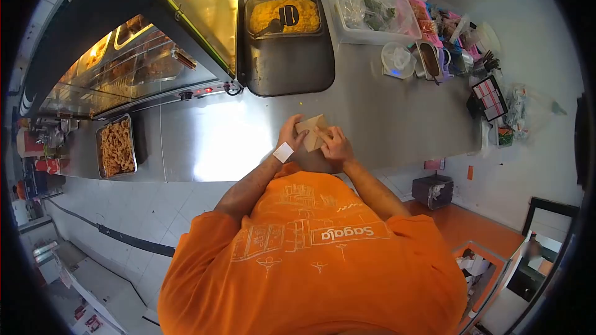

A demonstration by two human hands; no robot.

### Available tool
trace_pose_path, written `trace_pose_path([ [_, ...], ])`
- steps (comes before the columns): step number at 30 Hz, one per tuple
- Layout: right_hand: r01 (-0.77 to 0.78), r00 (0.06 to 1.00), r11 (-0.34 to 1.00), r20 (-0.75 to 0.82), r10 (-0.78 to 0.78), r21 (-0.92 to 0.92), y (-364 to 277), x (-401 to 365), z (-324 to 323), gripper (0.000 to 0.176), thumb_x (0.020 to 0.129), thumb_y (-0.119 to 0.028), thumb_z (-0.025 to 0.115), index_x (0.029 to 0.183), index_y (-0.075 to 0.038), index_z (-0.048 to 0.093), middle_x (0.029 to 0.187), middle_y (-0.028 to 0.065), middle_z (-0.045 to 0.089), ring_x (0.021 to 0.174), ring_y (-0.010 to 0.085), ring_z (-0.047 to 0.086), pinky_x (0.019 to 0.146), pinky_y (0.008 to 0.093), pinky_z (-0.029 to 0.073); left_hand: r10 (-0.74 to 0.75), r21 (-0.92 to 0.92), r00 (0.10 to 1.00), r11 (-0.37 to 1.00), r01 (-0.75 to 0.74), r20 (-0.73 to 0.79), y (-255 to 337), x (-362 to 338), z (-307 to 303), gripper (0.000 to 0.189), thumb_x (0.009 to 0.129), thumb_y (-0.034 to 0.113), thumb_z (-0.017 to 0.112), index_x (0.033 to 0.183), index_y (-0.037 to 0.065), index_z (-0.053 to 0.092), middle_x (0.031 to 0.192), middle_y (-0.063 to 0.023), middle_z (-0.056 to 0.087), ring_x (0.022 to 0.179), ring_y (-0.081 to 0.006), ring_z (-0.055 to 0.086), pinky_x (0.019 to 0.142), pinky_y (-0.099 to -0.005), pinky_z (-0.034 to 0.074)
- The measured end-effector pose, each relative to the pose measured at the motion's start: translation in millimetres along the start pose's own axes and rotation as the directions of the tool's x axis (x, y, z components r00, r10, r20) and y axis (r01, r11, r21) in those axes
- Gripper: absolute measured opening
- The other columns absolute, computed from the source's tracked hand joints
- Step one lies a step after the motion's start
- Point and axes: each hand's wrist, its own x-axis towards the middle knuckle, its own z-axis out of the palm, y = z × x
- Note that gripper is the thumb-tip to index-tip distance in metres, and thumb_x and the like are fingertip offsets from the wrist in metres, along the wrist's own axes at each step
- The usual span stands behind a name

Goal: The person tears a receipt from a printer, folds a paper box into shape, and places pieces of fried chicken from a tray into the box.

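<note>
A small brown paper bag (311,130) lies flat over the steel counter (236,136), held between both hands. My left hand (289,134) grips its left edge; a white patch sits on that wrist. My right hand (333,142) pinches the bag's right lower corner with the fingers curled on it. Both forearms reach out from an orange shirt that fills the lower part of the view.
A dark tray of yellow food with a scoop (284,16) stands behind the hands. A glass warming display (136,62) is at left, with a metal tray of fried pieces (116,146) below it. A clear tub (372,12), cups and sauce containers (428,56) crowd the right.
</note>
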Motion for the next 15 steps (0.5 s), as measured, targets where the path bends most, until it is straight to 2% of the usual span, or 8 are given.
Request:
trace_pose_path([
  [2,-0.162,0.987,0.984,0.023,0.161,0.075,-15.5,-0.8,-2.2,0.054,0.078,-0.007,0.063,0.132,-0.014,0.058,0.098,0.0099,0.054,0.091,0.0279,0.058,0.072,0.0403,0.054,0.002,0.028,0.998,1.000,0.000,-0.069,7.0,-0.4,-4.8,0.051,0.081,0.010,0.073,0.127,0.005,0.051,0.127,-0.0208,0.053,0.114,-0.0373,0.057,0.094,-0.0412,0.049],
  [4,-0.367,0.930,0.916,0.046,0.365,0.162,-20.9,3.7,-6.3,0.052,0.081,-0.005,0.059,0.133,-0.009,0.056,0.098,0.0129,0.053,0.093,0.0297,0.057,0.074,0.0400,0.053,0.103,0.083,0.995,0.991,-0.102,0.000,7.7,0.2,-8.9,0.053,0.080,0.012,0.074,0.127,0.005,0.051,0.125,-0.0211,0.054,0.115,-0.0390,0.055,0.096,-0.0424,0.048],
  [5,-0.397,0.918,0.907,0.049,0.394,0.139,-16.5,5.7,-5.2,0.051,0.083,-0.007,0.060,0.133,-0.008,0.056,0.099,0.0133,0.052,0.093,0.0303,0.056,0.075,0.0398,0.053,0.146,0.107,0.989,0.983,-0.149,0.038,8.0,-2.9,-9.1,0.053,0.080,0.013,0.075,0.127,0.005,0.051,0.124,-0.0213,0.054,0.115,-0.0398,0.054,0.097,-0.0431,0.047],
  [7,-0.460,0.888,0.882,0.052,0.457,0.098,-4.8,8.9,3.6,0.048,0.086,-0.011,0.061,0.133,-0.006,0.055,0.102,0.0141,0.052,0.095,0.0314,0.056,0.076,0.0394,0.053,0.151,0.185,0.988,0.972,-0.144,-0.025,10.7,-10.1,-2.6,0.057,0.080,0.014,0.075,0.129,0.005,0.049,0.124,-0.0226,0.053,0.116,-0.0410,0.053,0.098,-0.0440,0.046],
  [10,-0.185,0.978,0.971,-0.128,0.166,-0.149,1.1,4.0,3.9,0.044,0.090,-0.019,0.060,0.132,-0.008,0.055,0.102,0.0111,0.052,0.095,0.0310,0.057,0.077,0.0393,0.054,0.115,0.221,0.980,0.972,-0.077,-0.163,10.3,-16.2,13.4,0.064,0.078,0.015,0.076,0.133,0.004,0.044,0.124,-0.0242,0.053,0.118,-0.0410,0.052,0.100,-0.0441,0.044],
  [11,-0.133,0.988,0.986,-0.096,0.124,-0.104,0.9,3.4,5.3,0.043,0.090,-0.018,0.060,0.132,-0.007,0.056,0.103,0.0112,0.052,0.095,0.0313,0.057,0.078,0.0398,0.053,0.088,0.215,0.972,0.976,-0.040,-0.218,7.8,-18.9,18.7,0.067,0.078,0.015,0.076,0.134,0.004,0.042,0.124,-0.0247,0.053,0.119,-0.0406,0.051,0.100,-0.0439,0.044],
  [13,-0.036,0.999,0.999,-0.028,0.036,-0.005,-16.9,7.3,-1.4,0.041,0.090,-0.016,0.059,0.131,-0.007,0.057,0.104,0.0115,0.052,0.095,0.0319,0.057,0.081,0.0410,0.052,-0.020,0.125,0.972,0.991,0.050,-0.233,-8.1,-19.7,25.3,0.069,0.079,0.013,0.075,0.137,0.006,0.038,0.129,-0.0253,0.050,0.117,-0.0416,0.052,0.098,-0.0440,0.045],
  [15,-0.149,0.988,0.984,0.063,0.144,0.096,-18.9,0.3,5.7,0.042,0.090,-0.015,0.058,0.131,-0.006,0.057,0.107,0.0136,0.051,0.095,0.0328,0.056,0.083,0.0407,0.051,-0.086,0.052,0.967,0.994,0.101,-0.239,-11.8,-19.2,23.8,0.067,0.079,0.012,0.074,0.136,0.005,0.039,0.130,-0.0256,0.048,0.115,-0.0421,0.053,0.096,-0.0439,0.046],
])
